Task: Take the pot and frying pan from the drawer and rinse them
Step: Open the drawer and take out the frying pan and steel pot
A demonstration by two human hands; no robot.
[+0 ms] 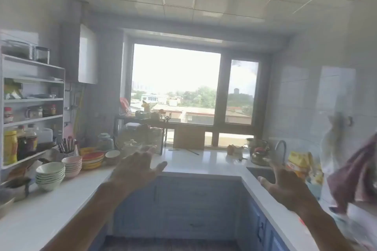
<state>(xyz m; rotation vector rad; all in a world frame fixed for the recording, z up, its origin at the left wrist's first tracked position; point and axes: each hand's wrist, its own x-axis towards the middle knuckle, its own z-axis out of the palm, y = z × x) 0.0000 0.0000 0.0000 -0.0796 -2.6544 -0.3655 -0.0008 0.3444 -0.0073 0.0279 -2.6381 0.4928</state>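
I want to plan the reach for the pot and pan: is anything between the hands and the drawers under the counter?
Nothing visible. Both the left hand and right hand are open and empty, held out above the blue drawers, whose fronts are closed. Neither pot nor pan shows yet. The sink lies right of them.

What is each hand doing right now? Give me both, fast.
Left hand: open, fingers spread, holding nothing.
Right hand: open, fingers spread, holding nothing.
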